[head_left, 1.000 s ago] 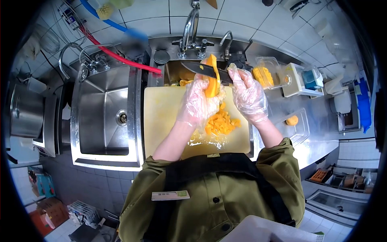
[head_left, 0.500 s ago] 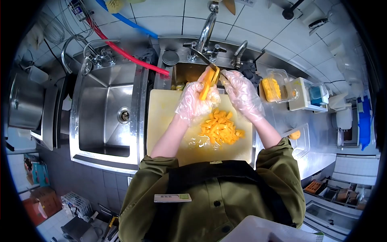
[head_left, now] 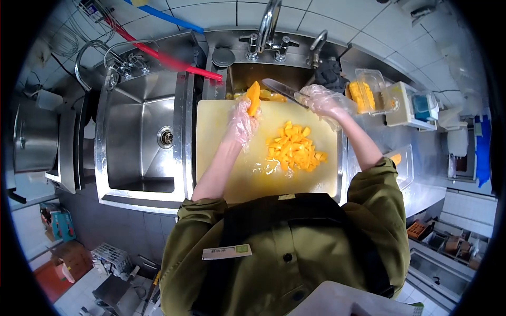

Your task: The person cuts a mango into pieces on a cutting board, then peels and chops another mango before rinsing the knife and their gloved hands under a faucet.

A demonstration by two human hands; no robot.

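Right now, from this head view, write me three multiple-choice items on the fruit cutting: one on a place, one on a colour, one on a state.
1. Where does the pile of cut fruit cubes lie?
A. In the left sink basin
B. On the cutting board
C. In the clear tub on the counter

2. What colour is the piece of fruit in the left hand?
A. Orange-yellow
B. Green
C. Dark purple

3. How is the knife right now?
A. Lying flat on the board
B. Dropped in the sink
C. Gripped in the right hand, blade over the far edge of the board

Answers: 1 B, the cubes sit heaped on the pale board's right half. 2 A, the lifted piece matches the orange-yellow cubes. 3 C, the gloved right hand is closed on the handle and the blade points toward the left hand.
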